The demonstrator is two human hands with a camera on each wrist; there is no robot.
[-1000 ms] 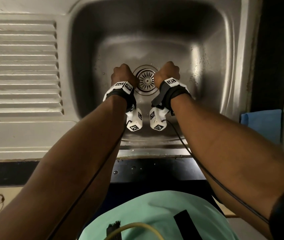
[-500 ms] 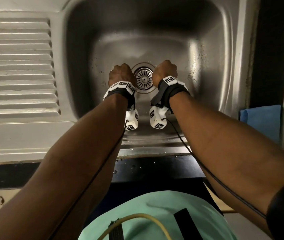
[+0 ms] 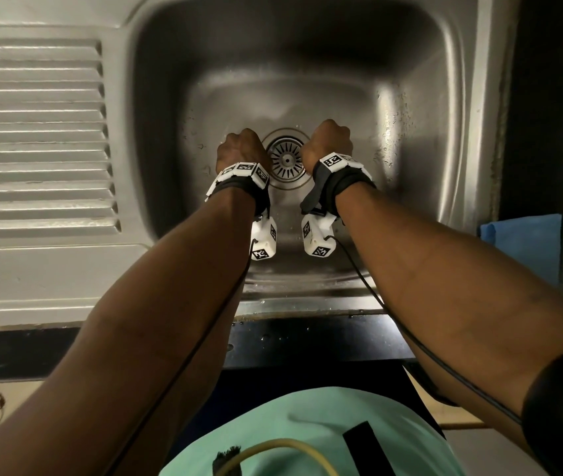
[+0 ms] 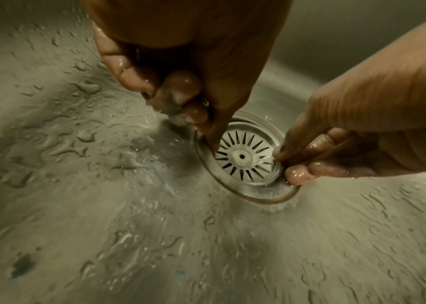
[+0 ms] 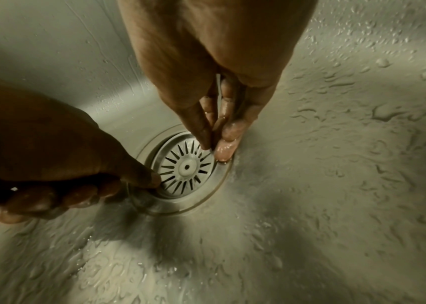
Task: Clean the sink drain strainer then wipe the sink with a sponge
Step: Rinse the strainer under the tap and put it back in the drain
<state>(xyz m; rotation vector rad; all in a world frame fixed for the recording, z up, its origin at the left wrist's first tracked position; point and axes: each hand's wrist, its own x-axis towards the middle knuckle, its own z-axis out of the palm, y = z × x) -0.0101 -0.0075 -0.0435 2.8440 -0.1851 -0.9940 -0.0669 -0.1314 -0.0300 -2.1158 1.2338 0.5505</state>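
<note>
One by one, went through three views. Found the left grip (image 3: 239,149) and the right grip (image 3: 328,142) down in the steel sink (image 3: 273,87), set either side of the strainer (image 3: 286,161). Located the strainer in the drain opening at the middle of the sink floor; could not tell whether seated flush or slightly raised.

Markings: noted black-and-white coded squares on the left wrist unit (image 3: 242,171) and the right wrist unit (image 3: 336,163). Could not make out any lettering on them.

Contents of sink: recorded water beads and streaks across the floor, plus the strainer with its ring of radial slots and a small centre hole.

From the head view, saw only the knuckles, so could not judge the hold. From the left wrist view, confirmed the left grip (image 4: 194,61) clamped at the strainer (image 4: 245,156) rim, thumb tip inside the edge, wet fingers curled outside. From the right wrist view, confirmed the right grip (image 5: 219,61) pinching the opposite rim of the strainer (image 5: 186,166) between thumb and fingertip.

Logged from the head view alone: a ribbed drainboard (image 3: 33,132) left of the sink and a blue cloth (image 3: 520,245) past its right rim.
</note>
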